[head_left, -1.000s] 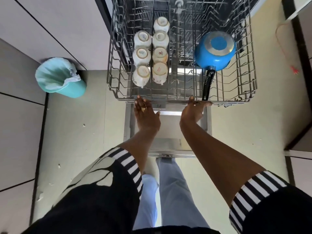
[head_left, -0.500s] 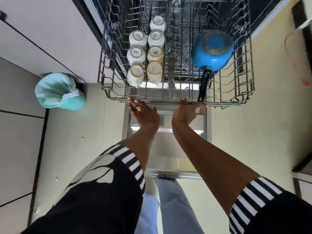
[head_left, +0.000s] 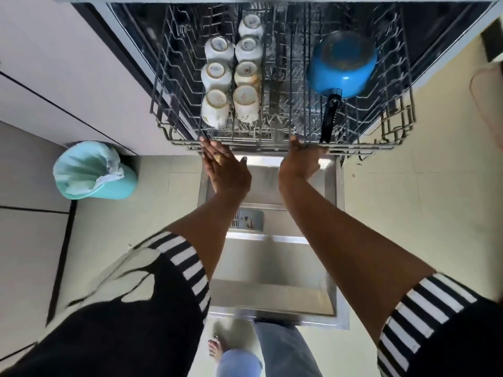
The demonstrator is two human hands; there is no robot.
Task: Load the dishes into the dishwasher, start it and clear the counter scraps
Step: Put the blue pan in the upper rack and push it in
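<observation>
Floor [head_left: 408,213] pale tile, teal bin [head_left: 119,186]; left hand [head_left: 226,170], right hand [head_left: 299,164], fingers [head_left: 209,151] flat against rack [head_left: 381,146]

Dull grey coated metal wire on the dishwasher rack [head_left: 386,146]. Glossy white glazed ceramic for the cups [head_left: 246,103]. Shiny blue enamel on the saucepan [head_left: 343,69], matt black plastic for its handle [head_left: 329,118]. Brushed stainless steel across the dishwasher door [head_left: 269,270]. Smooth teal plastic for the bin [head_left: 119,186], thin crinkled plastic film as its liner [head_left: 81,167]. Matt pale tiles on the floor [head_left: 408,213]. Soft striped cloth for the sleeve [head_left: 179,257].
</observation>
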